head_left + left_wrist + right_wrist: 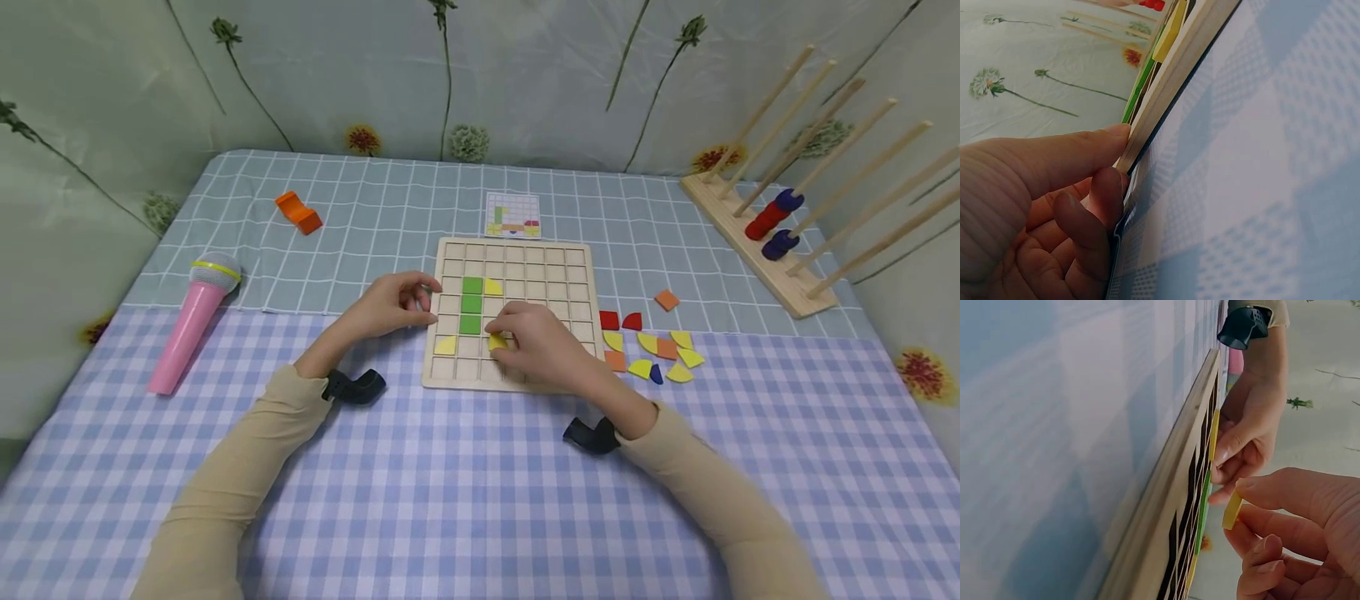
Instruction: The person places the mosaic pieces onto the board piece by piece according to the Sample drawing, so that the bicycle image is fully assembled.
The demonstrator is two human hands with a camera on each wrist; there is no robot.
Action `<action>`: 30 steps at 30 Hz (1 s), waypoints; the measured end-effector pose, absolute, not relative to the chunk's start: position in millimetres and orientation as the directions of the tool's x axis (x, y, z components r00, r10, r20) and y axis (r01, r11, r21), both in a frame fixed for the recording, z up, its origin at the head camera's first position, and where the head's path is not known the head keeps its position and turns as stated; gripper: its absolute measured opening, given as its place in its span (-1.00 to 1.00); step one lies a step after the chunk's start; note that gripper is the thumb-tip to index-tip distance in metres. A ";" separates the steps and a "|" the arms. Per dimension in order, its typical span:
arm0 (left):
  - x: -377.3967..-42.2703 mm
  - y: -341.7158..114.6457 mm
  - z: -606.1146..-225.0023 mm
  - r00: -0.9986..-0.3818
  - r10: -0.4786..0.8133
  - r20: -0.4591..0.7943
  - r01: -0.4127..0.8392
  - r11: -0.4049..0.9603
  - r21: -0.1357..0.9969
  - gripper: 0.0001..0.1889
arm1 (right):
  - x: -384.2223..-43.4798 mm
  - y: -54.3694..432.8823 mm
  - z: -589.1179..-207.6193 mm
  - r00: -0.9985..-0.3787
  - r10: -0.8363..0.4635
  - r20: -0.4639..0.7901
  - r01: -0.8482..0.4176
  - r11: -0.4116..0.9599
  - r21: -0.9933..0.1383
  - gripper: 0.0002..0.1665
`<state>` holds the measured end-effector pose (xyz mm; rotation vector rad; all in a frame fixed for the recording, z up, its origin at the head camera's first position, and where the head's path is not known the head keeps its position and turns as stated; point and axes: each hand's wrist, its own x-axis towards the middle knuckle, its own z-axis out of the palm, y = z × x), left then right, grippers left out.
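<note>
A wooden grid board [525, 379] lies on the table. My left hand [393, 302] rests at its left edge; the thumb [1100, 147] touches the side and the other fingers bend loosely. Between thumb and fingertips my right hand [536, 340] pinches a yellow quarter-circle tile [1232, 509], held just above the board's lower middle. On the board stand green square tiles [471, 304] in a column, with one yellow tile [492, 287] beside the top one and another yellow tile [446, 345] at lower left. Behind the board lies a pattern card [512, 214].
Loose yellow tiles [678, 373], red tiles [609, 320], orange tiles [666, 348] and a blue tile [656, 374] lie right of the board. A pegged rack [806, 302] stands at back right. At left are a pink microphone [187, 337] and an orange block [298, 213].
</note>
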<state>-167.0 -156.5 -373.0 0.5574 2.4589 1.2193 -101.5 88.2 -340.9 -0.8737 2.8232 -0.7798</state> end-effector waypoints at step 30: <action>-168.6 -156.2 -374.2 -0.864 0.490 -0.117 0.200 0.547 0.813 -0.59 | -108.4 56.3 -351.0 -0.799 -0.599 0.053 -0.555 0.701 -0.447 -0.78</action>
